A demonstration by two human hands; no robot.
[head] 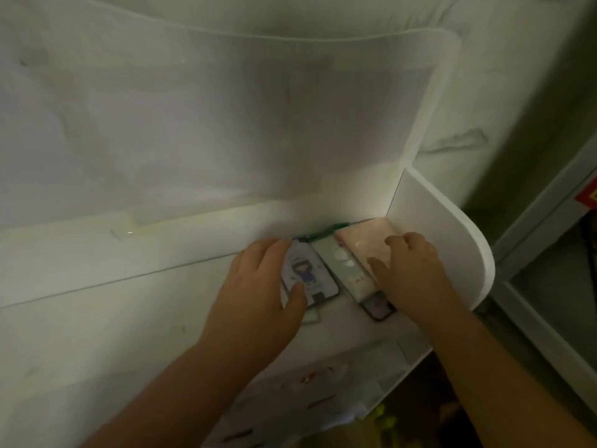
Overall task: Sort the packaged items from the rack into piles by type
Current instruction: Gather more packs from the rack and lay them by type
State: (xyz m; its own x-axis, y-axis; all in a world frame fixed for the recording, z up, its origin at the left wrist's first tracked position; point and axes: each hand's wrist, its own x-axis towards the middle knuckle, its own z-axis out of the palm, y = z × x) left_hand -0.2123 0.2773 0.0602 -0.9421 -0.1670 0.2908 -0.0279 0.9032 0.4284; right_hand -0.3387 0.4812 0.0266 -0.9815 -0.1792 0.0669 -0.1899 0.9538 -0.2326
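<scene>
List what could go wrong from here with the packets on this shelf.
The left hand holds the cartoon packet by thumb and fingertips only, so the grip may slip. The right hand rests across the green packet and pink packet, so types may mix. Dim light could hide the designs.

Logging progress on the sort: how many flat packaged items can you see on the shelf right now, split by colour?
White with a cartoon figure, under the left hand: 1
Pale green: 1
Pink, under the right hand: 1
Dark-edged item poking out below the right hand: 1
Total: 4 in plain view; more may be hidden beneath.
</scene>
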